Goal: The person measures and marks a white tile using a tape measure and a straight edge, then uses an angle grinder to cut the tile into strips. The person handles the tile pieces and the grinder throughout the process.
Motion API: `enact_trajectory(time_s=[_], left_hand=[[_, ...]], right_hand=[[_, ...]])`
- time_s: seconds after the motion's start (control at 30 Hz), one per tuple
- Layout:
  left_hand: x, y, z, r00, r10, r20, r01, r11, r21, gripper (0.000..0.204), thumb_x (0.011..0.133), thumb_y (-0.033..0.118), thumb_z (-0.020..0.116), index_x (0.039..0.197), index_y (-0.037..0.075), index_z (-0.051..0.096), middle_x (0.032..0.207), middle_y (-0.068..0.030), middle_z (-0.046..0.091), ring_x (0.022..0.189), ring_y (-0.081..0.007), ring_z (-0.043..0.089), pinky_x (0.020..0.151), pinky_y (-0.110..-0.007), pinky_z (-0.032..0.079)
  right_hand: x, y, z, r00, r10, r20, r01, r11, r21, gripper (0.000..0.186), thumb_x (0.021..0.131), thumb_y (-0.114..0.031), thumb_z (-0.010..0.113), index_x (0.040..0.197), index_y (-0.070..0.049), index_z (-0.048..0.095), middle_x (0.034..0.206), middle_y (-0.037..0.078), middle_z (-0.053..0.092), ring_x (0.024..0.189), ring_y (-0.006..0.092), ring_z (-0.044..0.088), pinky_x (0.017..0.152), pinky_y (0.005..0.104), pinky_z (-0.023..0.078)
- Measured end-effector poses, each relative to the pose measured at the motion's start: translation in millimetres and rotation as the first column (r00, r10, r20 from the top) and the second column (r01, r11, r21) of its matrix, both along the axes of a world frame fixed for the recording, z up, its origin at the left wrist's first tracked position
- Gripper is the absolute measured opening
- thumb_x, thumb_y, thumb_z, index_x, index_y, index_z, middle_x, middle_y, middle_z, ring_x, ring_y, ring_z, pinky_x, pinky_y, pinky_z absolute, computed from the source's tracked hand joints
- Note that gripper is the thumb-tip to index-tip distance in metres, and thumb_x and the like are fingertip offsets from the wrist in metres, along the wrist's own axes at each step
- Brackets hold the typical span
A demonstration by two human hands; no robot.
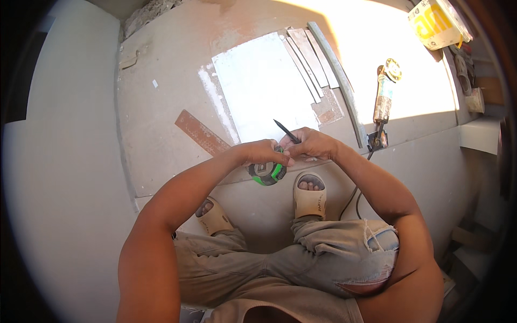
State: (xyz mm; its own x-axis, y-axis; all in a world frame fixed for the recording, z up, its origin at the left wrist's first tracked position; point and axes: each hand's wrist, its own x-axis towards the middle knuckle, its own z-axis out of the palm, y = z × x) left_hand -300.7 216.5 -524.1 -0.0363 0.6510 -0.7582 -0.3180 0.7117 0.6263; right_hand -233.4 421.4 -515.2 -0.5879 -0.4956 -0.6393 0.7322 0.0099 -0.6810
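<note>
Tape measure point(267, 173) gripped by left hand point(265, 152); right hand point(312, 143) holds pencil point(286, 131).

Hands: 2, the left hand point(262, 152) and the right hand point(314, 143), touching, near centre.
Tape measures: 1, green and black tape measure point(267, 173), under the left hand.
Pencils: 1, dark pencil point(286, 131), in the right hand.
Large pale tiles: 1, tile point(261, 86), far centre.
Narrow tile strips: about 4, strips point(312, 59), right of the tile; exact count unclear.
Brown strips: 1, brown strip point(201, 132), left.
Angle grinders: 1, grinder point(384, 99), far right.
Sandals: 2, sandals point(309, 197), near.
Yellow bags: 1, bag point(437, 22), far right.
</note>
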Motion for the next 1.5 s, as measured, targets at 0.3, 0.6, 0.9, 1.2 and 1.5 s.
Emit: enact_trajectory(time_s=[0.3,0.6,0.9,1.2,1.5], left_hand=[[-12,-61,-58,0.99,-0.128,-0.059,0.108,0.96,-0.258,0.066,0.083,0.056,0.068,0.115,-0.002,0.066,0.1,-0.0138,0.067,0.095,-0.021,0.064,0.082,-0.032,0.051],[-10,-100,-60,0.925,-0.294,-0.24,0.196,0.911,-0.363,0.083,0.084,0.067,0.059,0.119,-0.008,0.064,0.116,-0.0286,0.065,0.106,-0.0338,0.064,0.09,-0.042,0.05],[-3,-104,-76,0.916,-0.31,-0.253,0.204,0.906,-0.371,0.083,0.086,0.067,0.057,0.121,-0.008,0.063,0.117,-0.0284,0.065,0.11,-0.0349,0.063,0.094,-0.041,0.049],[-5,-101,-71,0.909,-0.323,-0.264,0.217,0.906,-0.364,0.085,0.086,0.067,0.056,0.124,-0.009,0.061,0.122,-0.0295,0.062,0.114,-0.0376,0.061,0.097,-0.043,0.047],[-1,-97,-68,0.891,-0.333,-0.308,0.199,0.897,-0.394,0.073,0.089,0.062,0.051,0.109,-0.006,0.069,0.107,-0.0268,0.068,0.101,-0.0329,0.066,0.09,-0.041,0.048]], right_hand=[[17,94,-43,0.916,-0.393,0.079,0.372,0.907,0.197,0.02,0.09,-0.018,0.069,0.095,-0.002,0.06,0.065,-0.002,0.048,0.047,0.0054,0.036,0.043,0.0258,0.031],[42,76,-72,0.938,-0.346,-0.025,0.308,0.8,0.514,0.027,0.087,-0.023,0.072,0.085,0.001,0.061,0.063,0.002,0.052,0.046,0.0107,0.047,0.04,0.0285,0.038],[18,100,-33,0.848,-0.39,-0.359,0.529,0.661,0.532,0.033,0.097,-0.018,0.053,0.124,0.001,0.053,0.083,0.006,0.059,0.05,0.0099,0.048,0.045,0.0268,0.042],[-8,125,24,0.763,-0.646,-0.033,0.621,0.747,-0.238,0.039,0.093,-0.009,0.051,0.13,0.002,0.053,0.093,0.009,0.062,0.06,0.0142,0.055,0.063,0.0305,0.052],[10,99,-18,0.892,-0.363,-0.269,0.425,0.876,0.226,0.036,0.098,-0.034,0.06,0.101,0.001,0.067,0.07,0.003,0.06,0.06,0.0108,0.055,0.061,0.0251,0.047]])
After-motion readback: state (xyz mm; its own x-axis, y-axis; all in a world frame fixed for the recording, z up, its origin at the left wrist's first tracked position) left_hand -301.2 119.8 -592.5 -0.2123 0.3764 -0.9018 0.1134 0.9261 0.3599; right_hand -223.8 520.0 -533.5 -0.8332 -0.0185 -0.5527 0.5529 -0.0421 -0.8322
